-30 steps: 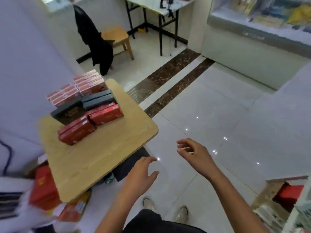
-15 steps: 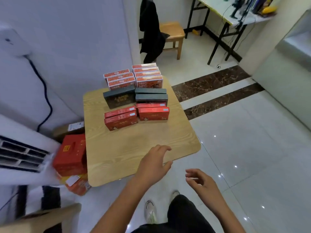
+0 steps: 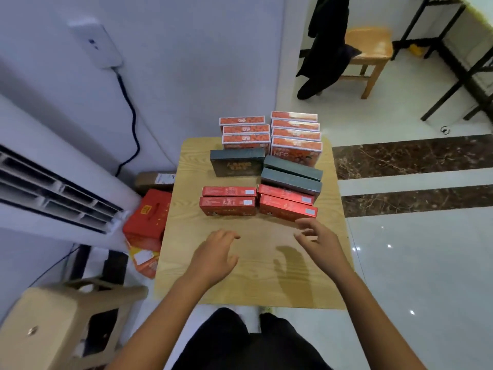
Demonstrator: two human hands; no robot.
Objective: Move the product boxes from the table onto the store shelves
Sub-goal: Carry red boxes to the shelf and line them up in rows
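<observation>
Now that my left hand (image 3: 216, 255) and right hand (image 3: 320, 241), fingers (image 3: 228, 235) spread empty, have reached the pale wooden desk (image 3: 253, 289), red cardboard boxes (image 3: 288, 209) come next.

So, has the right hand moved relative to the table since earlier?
Yes. The right hand was over the floor, off the table; now it is above the table, fingertips close to the front right red box.

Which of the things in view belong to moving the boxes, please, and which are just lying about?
Job: red boxes, dark boxes, orange boxes, wooden table, left hand, right hand, both empty.
Lying about: air conditioner, red carton on the floor, beige stool, wooden stool, black jacket.
</observation>
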